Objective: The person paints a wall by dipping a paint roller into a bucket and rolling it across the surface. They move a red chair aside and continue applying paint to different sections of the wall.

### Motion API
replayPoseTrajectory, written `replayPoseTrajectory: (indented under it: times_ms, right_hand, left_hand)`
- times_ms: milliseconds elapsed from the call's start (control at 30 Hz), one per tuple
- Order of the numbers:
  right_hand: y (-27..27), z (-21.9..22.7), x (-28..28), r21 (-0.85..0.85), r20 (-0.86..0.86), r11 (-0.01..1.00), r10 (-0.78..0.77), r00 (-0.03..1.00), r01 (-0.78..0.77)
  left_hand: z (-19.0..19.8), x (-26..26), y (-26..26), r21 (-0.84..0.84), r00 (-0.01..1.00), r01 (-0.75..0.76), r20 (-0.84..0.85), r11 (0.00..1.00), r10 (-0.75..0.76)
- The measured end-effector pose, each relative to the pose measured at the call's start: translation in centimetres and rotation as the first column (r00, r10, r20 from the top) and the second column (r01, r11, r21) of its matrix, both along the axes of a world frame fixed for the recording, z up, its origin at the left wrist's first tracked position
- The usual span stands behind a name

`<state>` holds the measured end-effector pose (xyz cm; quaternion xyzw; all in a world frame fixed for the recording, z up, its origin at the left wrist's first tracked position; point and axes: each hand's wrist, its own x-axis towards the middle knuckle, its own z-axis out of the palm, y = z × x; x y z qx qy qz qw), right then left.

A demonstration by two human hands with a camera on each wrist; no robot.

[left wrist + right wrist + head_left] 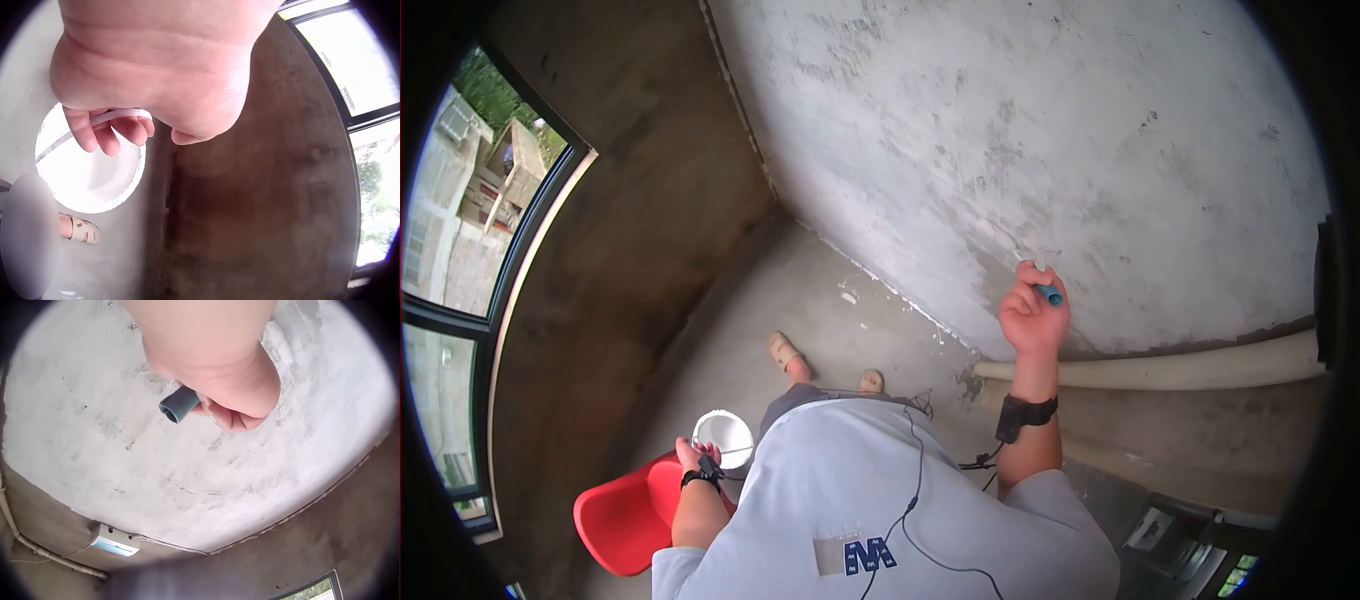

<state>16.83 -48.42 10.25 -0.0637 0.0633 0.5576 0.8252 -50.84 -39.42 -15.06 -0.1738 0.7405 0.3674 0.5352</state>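
Note:
My right hand is raised at the whitish wall and grips a paint roller by its teal handle, whose hollow end sticks out of the fist. Past the hand, the white roller sleeve lies close against the wall. Low at my left side, my left hand holds a white bucket by its thin white handle. The fingers hook round that handle above the bucket's mouth. The inside of the bucket looks white, with white smears along its rim.
Beside the left hand stands a red chair. A dark brown wall with a window rises at the left. One thick pale pipe runs along the right. White spots mark the grey floor, and cables hang over my shirt.

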Motion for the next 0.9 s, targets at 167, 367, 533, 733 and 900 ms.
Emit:
replayPoseTrajectory:
  times_ms: [167,367,533,733,900]
  right_hand:
    - [0.0,-4.6,1.5,-0.075,-0.093,0.997,-0.006,0.996,-0.001]
    - [-0.2,-13.2,3.0,-0.265,-0.186,0.964,-0.048,0.981,-0.003]
    - [-2.6,-20.7,3.4,-0.471,-0.18,0.881,-0.125,0.976,0.026]
    - [-8.2,-26.2,2.6,-0.678,-0.131,0.732,-0.219,0.967,0.074]
    - [-12.9,-23.7,1.9,-0.74,-0.087,0.662,-0.27,0.959,0.119]
  left_hand:
    - [-0.1,-0.5,-2.3,0.003,1.0,0.004,-0.017,1.0,-0.004]
    - [1.7,0.9,-4.1,0.003,1.0,0.007,-0.028,1.0,-0.006]
    - [3.8,1.2,-5.1,-0.027,0.997,-0.002,-0.077,1.0,0.0]
    - [3.2,1.4,-5.7,-0.005,0.995,0.069,-0.066,0.998,-0.069]
    - [4.0,2.9,-4.6,0.049,0.994,0.076,-0.082,0.996,-0.072]
